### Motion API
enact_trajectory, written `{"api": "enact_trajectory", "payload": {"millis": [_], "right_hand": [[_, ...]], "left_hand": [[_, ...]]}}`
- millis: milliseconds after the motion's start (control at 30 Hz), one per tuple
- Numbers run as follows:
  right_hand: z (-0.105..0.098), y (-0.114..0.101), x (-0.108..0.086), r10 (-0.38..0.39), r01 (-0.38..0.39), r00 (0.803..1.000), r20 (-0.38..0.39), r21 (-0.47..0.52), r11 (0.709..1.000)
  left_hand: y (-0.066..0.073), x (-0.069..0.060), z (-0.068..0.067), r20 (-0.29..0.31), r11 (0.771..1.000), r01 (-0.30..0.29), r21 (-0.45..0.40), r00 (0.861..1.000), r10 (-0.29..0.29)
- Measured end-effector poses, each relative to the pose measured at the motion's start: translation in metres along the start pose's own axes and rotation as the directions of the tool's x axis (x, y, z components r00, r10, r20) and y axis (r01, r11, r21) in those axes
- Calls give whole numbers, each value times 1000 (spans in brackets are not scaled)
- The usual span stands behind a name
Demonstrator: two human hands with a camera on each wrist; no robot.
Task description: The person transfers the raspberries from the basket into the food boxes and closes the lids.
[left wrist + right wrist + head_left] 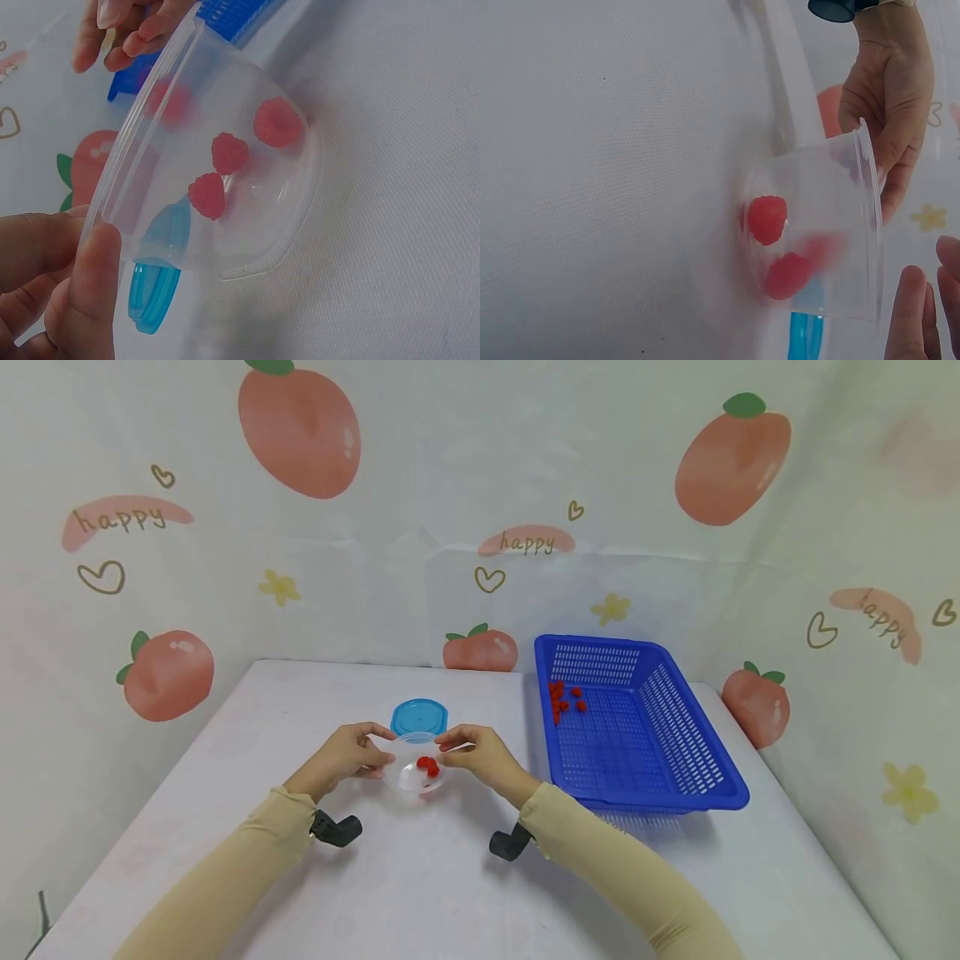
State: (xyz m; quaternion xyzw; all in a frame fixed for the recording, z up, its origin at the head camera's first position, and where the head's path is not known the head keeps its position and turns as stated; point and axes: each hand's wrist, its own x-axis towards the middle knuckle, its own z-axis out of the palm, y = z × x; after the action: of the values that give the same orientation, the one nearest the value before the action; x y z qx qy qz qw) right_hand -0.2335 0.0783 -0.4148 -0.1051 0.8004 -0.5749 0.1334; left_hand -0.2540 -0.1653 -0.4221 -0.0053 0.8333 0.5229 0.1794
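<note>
A clear round plastic tub [405, 783] stands on the white table in front of the person. My left hand [348, 756] pinches its rim from the left, thumb and fingers on either side, as the left wrist view shows. Several red raspberries [229, 154] lie inside. One more raspberry [171, 103] is blurred near the upper part of the tub, apart from any fingers. Over the tub's right side, my right hand [483, 760] has its fingers loosely bent and apart, with nothing between them.
Just behind the tub lies a blue lid [419, 717]. At the right stands a large blue slotted basket [645, 752], with several raspberries [581, 706] gathered at its left side. A fruit-patterned cloth [405, 593] hangs behind the table.
</note>
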Motion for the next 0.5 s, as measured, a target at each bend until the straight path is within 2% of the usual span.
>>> {"api": "enact_trajectory", "payload": {"millis": [500], "right_hand": [[-3,1,-1,5,-5,1000,-7,0,1000]], "left_hand": [[2,-2,0,3,1000,2,-13,1000,-2]]}}
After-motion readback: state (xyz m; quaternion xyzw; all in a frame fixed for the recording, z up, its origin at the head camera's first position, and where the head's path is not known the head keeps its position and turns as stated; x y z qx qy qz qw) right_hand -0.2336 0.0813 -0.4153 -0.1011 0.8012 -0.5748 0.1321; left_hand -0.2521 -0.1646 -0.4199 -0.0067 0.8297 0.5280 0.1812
